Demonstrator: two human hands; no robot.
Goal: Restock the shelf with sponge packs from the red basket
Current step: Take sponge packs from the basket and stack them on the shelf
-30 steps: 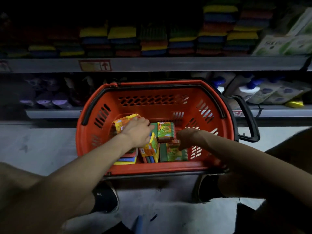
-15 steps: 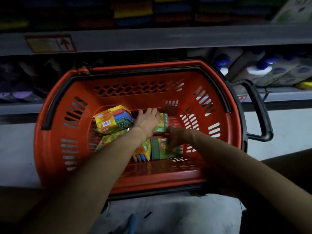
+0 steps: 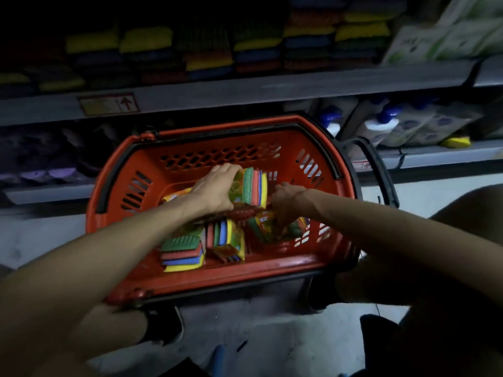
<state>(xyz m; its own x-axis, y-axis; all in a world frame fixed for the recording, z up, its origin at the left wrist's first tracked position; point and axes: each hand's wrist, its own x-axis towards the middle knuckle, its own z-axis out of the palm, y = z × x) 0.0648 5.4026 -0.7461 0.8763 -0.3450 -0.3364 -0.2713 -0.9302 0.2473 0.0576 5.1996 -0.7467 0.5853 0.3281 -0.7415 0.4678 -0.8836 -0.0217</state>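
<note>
The red basket [image 3: 190, 278] stands on the floor in front of the shelves, with several colourful sponge packs inside. My left hand [image 3: 215, 190] grips one sponge pack [image 3: 254, 187] held on edge and raised above the others, its green, red, blue and yellow layers showing. My right hand [image 3: 287, 201] reaches down at the basket's right side and closes on another sponge pack [image 3: 262, 223]. More sponge packs [image 3: 182, 251] lie at the basket's near left. The upper shelf [image 3: 245, 88] carries stacked sponge packs [image 3: 255, 47].
The lower shelf [image 3: 435, 159] holds white bottles with blue caps [image 3: 381, 126] on the right and dark purple items on the left. White boxes [image 3: 446, 42] stand at the upper right. The basket's black handle [image 3: 381, 172] sticks out to the right. My knees flank the basket.
My left hand has lifted a sponge pack up from the basket floor and turned it on edge. My right hand has stayed low among the packs on the right. The camera tilted up.
</note>
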